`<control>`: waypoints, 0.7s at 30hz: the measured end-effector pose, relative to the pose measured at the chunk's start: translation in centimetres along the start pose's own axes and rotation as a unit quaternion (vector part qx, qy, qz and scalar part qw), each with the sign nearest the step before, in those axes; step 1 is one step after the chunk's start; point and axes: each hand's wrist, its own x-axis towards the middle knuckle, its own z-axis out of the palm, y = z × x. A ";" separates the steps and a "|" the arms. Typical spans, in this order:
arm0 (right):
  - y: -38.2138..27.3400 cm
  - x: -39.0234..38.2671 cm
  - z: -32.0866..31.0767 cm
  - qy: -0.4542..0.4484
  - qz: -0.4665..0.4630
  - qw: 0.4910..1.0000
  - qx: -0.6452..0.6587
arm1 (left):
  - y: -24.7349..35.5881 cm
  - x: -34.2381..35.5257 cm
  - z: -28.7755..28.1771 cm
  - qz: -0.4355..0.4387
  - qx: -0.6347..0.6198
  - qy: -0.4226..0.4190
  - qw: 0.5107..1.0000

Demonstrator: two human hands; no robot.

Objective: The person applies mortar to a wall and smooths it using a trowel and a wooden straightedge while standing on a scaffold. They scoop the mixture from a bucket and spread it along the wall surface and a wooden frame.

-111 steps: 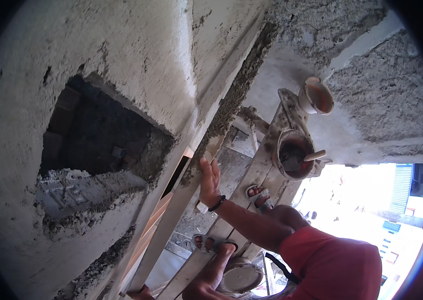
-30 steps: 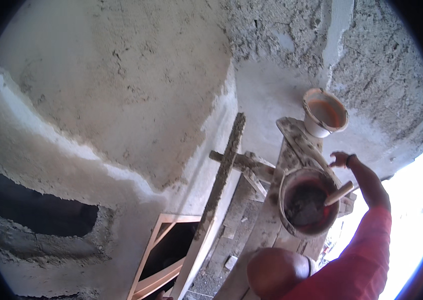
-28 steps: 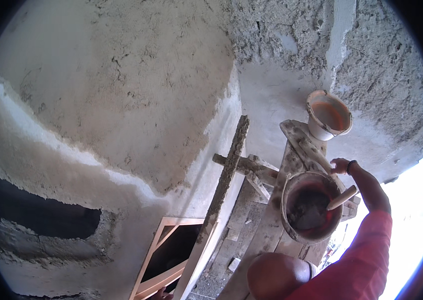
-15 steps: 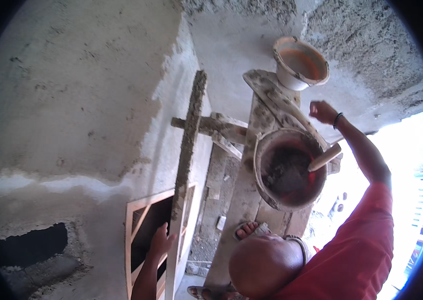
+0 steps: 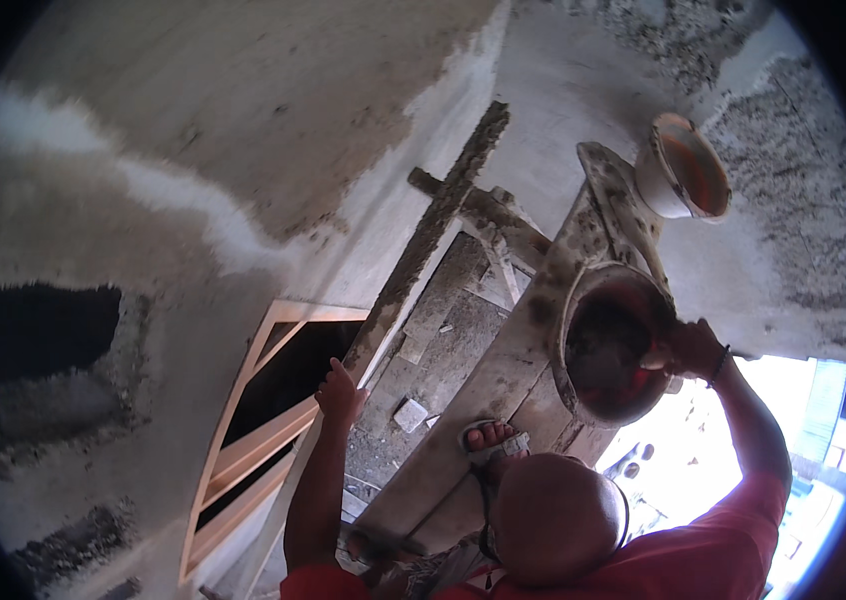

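Note:
My left hand (image 5: pixel 342 393) is closed round the lower part of a long wooden board (image 5: pixel 433 220), which is crusted with grey mortar and slants up along the wall. On the other side, my right hand (image 5: pixel 691 350) grips the wooden handle (image 5: pixel 655 356) of a tool at the right rim of a large bucket (image 5: pixel 562 365). The tool's head is hidden in the bucket. Dark grey mortar (image 5: pixel 605 345) lies inside the bucket, which stands on wooden planks (image 5: pixel 508 365).
A smaller pale bucket (image 5: pixel 655 185) stands at the far end of the planks. Another board (image 5: pixel 508 228) crosses behind the long one. A wooden window frame (image 5: pixel 263 455) sits in the left wall, near a dark opening (image 5: pixel 33 330). My sandalled foot (image 5: pixel 493 438) rests on the planks.
My right hand has come down from beside the planks and taken hold of the wooden handle. My left hand stays on the board. The whole view has turned.

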 end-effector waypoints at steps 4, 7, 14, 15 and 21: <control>0.4 -5.6 -5.0 0.021 0.041 0.993 0.110 | -1.7 0.0 1.0 0.028 -0.092 0.013 0.995; 1.2 -9.6 -7.5 0.226 -0.077 0.970 -0.043 | -2.1 -0.2 0.9 0.024 -0.116 0.014 0.993; -12.2 -7.8 -6.5 0.190 -0.156 0.952 0.181 | -3.6 -0.2 4.7 0.043 -0.106 0.151 0.982; -14.7 -5.5 -3.6 0.177 -0.184 0.932 0.255 | -3.5 0.0 4.4 0.041 -0.111 0.147 0.982; -30.5 5.5 5.1 0.066 -0.258 0.860 0.435 | -1.7 -0.2 2.8 0.012 -0.125 0.119 0.985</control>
